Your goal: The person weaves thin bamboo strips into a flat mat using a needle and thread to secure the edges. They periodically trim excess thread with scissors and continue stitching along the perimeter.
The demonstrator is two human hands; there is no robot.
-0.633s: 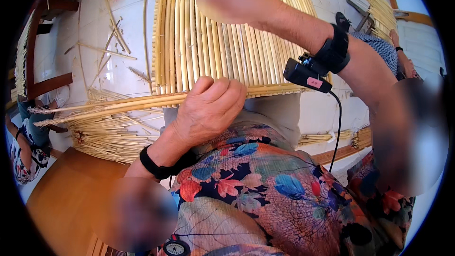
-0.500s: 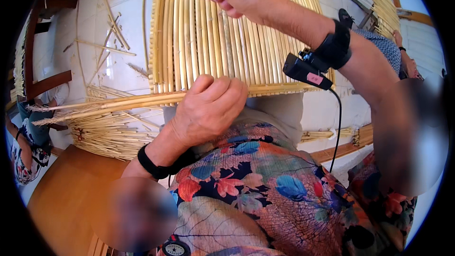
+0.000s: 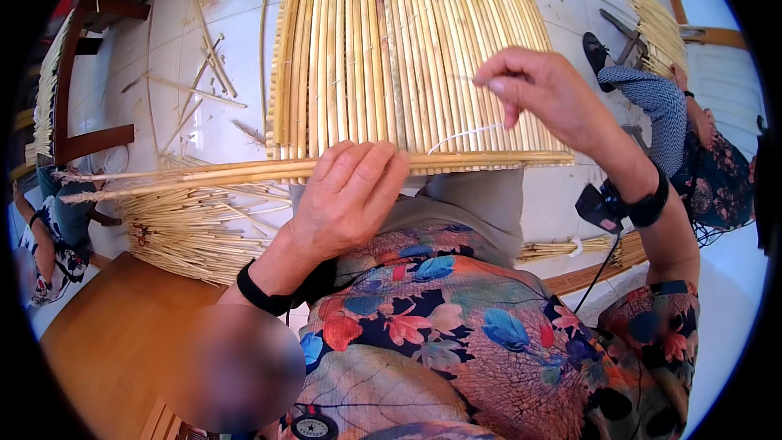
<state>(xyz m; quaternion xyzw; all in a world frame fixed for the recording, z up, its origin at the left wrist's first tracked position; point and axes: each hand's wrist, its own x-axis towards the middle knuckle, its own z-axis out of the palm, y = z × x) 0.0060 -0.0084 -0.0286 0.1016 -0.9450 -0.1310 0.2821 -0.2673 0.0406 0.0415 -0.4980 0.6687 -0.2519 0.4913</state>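
Note:
A mat of straight yellow reed stalks (image 3: 440, 49) stretches away from my lap. At its near edge, my left hand (image 3: 350, 187) is wrapped round a few long reed stalks (image 3: 204, 173), whose feathery ends stick out to the left. My right hand (image 3: 542, 94) is above the right part of the mat, thumb and fingers pinched on a thin needle (image 3: 463, 77) pointing left. A white thread (image 3: 464, 132) curves from the near edge, just right of my left hand, up to my right hand.
A bundle of cut reeds (image 3: 183, 224) lies left of my lap, beside a brown wooden surface (image 3: 114, 318). Loose stalks (image 3: 213, 57) are scattered on the tiled floor. Another person (image 3: 700, 147) sits at the right near more reeds (image 3: 656, 24); one more (image 3: 53, 244) is at far left.
My right hand has come down and to the right from the far part of the mat, and the white thread now shows. My left hand stays on the stalks at the near edge.

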